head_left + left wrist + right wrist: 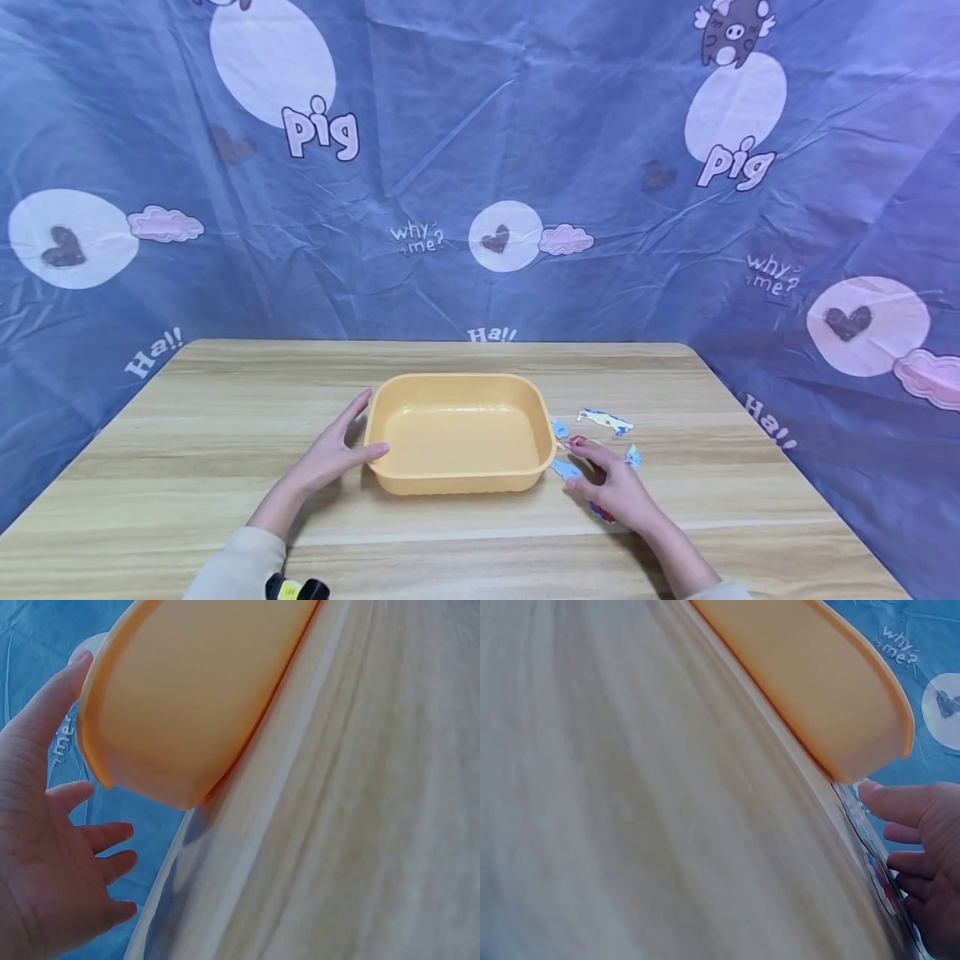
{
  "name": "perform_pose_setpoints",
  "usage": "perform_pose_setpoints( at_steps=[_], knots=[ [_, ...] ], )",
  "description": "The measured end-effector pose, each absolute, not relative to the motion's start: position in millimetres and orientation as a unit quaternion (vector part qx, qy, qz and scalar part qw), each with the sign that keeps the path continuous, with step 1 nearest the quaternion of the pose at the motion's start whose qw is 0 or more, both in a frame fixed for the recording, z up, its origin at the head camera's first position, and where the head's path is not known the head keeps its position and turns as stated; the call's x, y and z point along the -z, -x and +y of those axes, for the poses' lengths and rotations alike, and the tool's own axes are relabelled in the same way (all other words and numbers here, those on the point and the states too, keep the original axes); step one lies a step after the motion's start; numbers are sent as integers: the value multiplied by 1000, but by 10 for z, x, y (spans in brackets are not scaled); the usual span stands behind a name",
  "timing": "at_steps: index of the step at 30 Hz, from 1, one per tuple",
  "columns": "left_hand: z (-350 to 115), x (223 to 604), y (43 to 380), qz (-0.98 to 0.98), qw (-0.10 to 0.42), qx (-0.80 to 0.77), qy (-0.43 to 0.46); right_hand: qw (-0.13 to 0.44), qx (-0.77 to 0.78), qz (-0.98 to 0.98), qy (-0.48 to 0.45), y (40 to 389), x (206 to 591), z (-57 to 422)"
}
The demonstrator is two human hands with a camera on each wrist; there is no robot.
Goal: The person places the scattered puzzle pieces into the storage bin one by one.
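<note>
A yellow-orange rectangular plastic tray [465, 482] lies on the table, with nothing inside it. At its left end is my left hand [327, 460], fingers spread, the thumb at the rim; the left wrist view shows the thumb [56, 697] against the tray's edge and the other fingers apart from it. Beyond the right end, my right hand [618, 493] hovers low with loosely bent fingers over several small flat cutouts. Among them are a white-and-blue piece [604, 420], a light blue piece [566, 470] and a red-and-blue piece [602, 512] partly hidden by that hand.
The wood-grain table [225, 417] extends around the tray on all sides. A blue printed cloth [450, 167] hangs behind it and along its sides. A black and yellow object [291, 590] sits by the left sleeve.
</note>
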State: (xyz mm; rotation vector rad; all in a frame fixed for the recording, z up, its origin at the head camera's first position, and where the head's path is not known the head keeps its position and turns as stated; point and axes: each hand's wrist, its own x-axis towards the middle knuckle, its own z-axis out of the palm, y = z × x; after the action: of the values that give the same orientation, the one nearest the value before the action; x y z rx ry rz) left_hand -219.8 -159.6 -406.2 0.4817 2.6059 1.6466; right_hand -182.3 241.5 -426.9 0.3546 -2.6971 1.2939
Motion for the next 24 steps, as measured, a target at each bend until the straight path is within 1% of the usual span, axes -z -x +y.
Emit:
perform_pose_setpoints(
  at_steps=[12,17,24],
  knots=[
    [-1624,4126,2251,811,25,-561,-162,66,-407,-902,-128,1833,4289,2404],
    [-1629,4136,2265,796,33,-576,-181,81,-394,-906,-131,1832,4310,2397],
    [-1625,4132,2259,798,40,-575,-176,107,-381,-908,-135,1827,4329,2389]
  ],
)
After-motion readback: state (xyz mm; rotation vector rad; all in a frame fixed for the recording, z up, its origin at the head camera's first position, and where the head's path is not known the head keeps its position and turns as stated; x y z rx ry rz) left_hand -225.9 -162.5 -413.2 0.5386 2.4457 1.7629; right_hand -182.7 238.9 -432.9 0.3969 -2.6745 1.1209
